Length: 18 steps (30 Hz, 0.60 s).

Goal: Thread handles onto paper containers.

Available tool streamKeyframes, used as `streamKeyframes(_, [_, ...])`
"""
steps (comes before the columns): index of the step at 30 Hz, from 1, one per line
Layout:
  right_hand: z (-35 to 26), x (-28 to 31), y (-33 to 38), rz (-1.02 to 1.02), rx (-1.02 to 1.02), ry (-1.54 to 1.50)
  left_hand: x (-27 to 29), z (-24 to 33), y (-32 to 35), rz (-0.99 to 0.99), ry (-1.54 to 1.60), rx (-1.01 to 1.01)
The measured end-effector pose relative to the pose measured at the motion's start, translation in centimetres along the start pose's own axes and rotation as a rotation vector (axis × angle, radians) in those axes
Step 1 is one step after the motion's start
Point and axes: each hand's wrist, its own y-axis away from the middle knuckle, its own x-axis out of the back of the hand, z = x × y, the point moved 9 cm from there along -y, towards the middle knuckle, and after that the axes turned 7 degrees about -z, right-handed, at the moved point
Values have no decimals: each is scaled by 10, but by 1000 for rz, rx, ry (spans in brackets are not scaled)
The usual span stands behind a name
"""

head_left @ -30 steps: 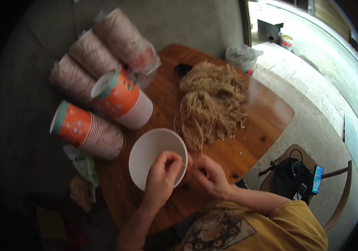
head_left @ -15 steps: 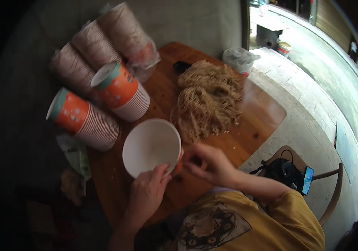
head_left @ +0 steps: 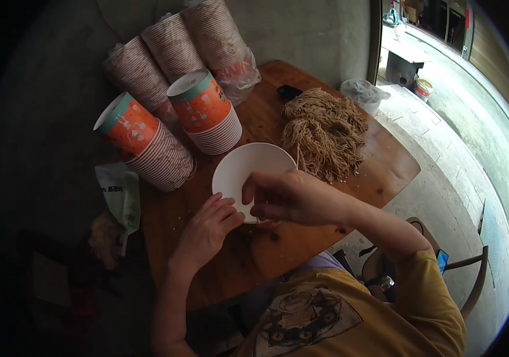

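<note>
A white paper bowl [head_left: 235,171] stands on the wooden table in front of me, its open mouth facing up. My left hand [head_left: 203,231] is at the bowl's near left side, fingers bent against its rim. Over the near right part of the bowl reaches my right hand [head_left: 287,196], its fingers curled in toward the thumb above the mouth. Whatever these fingers hold, if anything, is too small or hidden to make out. The hand and forearm cover the bowl's right rim. Beyond the right hand lies a heap of tan, stringy strands [head_left: 326,134].
Two nested stacks of orange-and-green paper bowls, a left stack [head_left: 141,140] and a right stack [head_left: 207,113], stand behind the bowl. Plastic-wrapped stacks [head_left: 174,47] lean near the wall. A bagged white tub [head_left: 364,95] sits at the far right corner. A chair [head_left: 475,279] is at right.
My right hand has moved from outside the bowl's right side to over its mouth. My left hand stays at the near rim. The view has shifted, so the table things appear further right.
</note>
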Motion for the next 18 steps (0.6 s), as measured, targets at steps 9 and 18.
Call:
streamKeyframes(9, [21,-4,-25,-2,-190,-306,0,-7,2,216,442,145])
streamKeyframes(18, [6,-5,-29,115,1,-102,-20,-10,0,333,560,195])
